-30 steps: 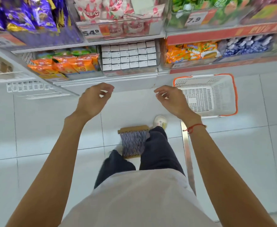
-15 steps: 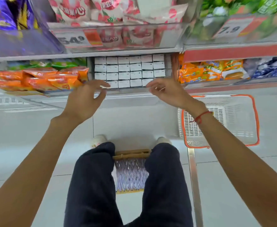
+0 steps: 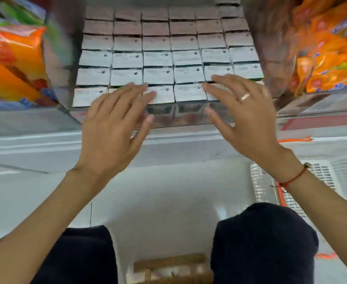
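Rows of small white cartons (image 3: pixel 169 58) fill a low shelf bay in front of me, packed edge to edge behind a clear front lip (image 3: pixel 180 114). My left hand (image 3: pixel 115 121) reaches over the front row with straight, spread fingers, its fingertips over the cartons at the front left. My right hand (image 3: pixel 244 115), with a ring on one finger and a red string at the wrist, is spread the same way over the front right cartons. Neither hand holds anything. Whether the fingertips touch the cartons is unclear.
Orange snack bags fill the bay on the left (image 3: pixel 10 64) and on the right (image 3: pixel 328 52). A white basket with an orange rim (image 3: pixel 332 160) stands on the floor at my right. My knees are bent low; a wooden-framed object (image 3: pixel 168 267) lies between them.
I have crouched and moved in close to the shelf. Both hands went from loosely curled to spread flat and reached forward over the front row of cartons.
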Available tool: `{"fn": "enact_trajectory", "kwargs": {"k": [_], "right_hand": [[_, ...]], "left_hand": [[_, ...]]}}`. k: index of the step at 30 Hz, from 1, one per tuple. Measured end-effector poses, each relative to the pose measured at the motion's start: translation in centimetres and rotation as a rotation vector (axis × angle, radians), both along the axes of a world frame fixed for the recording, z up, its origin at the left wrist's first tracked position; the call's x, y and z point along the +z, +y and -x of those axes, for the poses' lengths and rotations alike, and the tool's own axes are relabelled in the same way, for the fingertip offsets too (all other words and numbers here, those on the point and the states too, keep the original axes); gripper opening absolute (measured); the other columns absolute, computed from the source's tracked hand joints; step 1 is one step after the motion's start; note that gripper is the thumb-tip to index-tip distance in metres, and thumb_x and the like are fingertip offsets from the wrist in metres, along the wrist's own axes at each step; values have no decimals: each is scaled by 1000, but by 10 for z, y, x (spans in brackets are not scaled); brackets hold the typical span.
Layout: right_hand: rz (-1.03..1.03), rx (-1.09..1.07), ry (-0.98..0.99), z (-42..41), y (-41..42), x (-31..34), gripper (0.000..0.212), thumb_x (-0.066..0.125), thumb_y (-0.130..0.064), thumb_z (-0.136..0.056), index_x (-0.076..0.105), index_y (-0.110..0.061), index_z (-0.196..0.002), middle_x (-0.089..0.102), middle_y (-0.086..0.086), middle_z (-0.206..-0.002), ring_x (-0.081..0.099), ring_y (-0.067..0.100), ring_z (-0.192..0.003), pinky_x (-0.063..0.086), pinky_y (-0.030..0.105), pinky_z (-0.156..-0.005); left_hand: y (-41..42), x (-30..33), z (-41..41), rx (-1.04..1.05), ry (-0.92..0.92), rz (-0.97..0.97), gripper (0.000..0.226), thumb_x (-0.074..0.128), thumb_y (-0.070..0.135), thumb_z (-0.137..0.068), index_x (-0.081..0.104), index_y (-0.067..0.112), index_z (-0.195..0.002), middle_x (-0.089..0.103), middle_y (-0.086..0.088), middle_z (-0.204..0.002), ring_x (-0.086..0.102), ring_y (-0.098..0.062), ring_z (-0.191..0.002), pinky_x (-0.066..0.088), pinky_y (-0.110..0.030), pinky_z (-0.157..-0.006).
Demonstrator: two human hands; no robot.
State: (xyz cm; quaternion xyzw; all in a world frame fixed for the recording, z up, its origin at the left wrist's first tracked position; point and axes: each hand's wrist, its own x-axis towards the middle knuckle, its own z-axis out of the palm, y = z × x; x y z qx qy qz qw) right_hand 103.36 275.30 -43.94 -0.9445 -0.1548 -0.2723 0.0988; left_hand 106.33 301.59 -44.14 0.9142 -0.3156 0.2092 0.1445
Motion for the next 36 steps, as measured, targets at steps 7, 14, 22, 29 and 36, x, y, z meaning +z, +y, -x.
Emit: {"fn": "enact_trajectory", "kwargs": {"k": [7, 14, 22, 29, 36], "right_hand": [[48, -38, -183, -1, 1, -8, 41, 57, -50, -94, 66, -23, -123, 65, -2, -126, 61, 21, -117, 40, 34, -91], [17, -56, -126, -2, 1, 0, 39, 61, -51, -92, 66, -26, -122, 64, -5, -127, 59, 18, -119, 42, 35, -90], [51, -88, -57, -1, 2, -1, 42, 59, -53, -89, 62, -28, -123, 62, -7, -126, 56, 18, -118, 35, 31, -90], [-101, -12, 110, 2, 49, 37, 35, 51, -44, -96, 65, -20, -118, 62, -2, -123, 51, 21, -119, 40, 37, -96], [-161, 183, 343, -55, 140, 53, 27, 61, -37, -93, 68, -25, -116, 63, -4, -118, 54, 14, -108, 44, 31, -86]], "left_hand": [[-5, -10, -4, 75, -281, 48, 33, 49, 39, -102, 66, 19, -121, 65, 2, -127, 61, -20, -117, 43, -36, -85], [-9, -4, -5, 120, -314, 41, 31, 51, 41, -101, 68, 21, -116, 67, 5, -123, 64, -18, -114, 43, -33, -82], [-6, -3, -5, 92, -289, -24, 29, 61, 34, -95, 66, 19, -119, 66, 0, -124, 62, -21, -116, 45, -36, -87], [43, 28, 1, 22, -376, -89, 41, 54, 34, -96, 58, 9, -129, 60, -7, -132, 53, -28, -125, 35, -43, -107], [107, 36, -23, 203, -433, -259, 51, 44, 39, -98, 53, 4, -134, 52, -14, -141, 43, -31, -134, 20, -44, -118]]}}
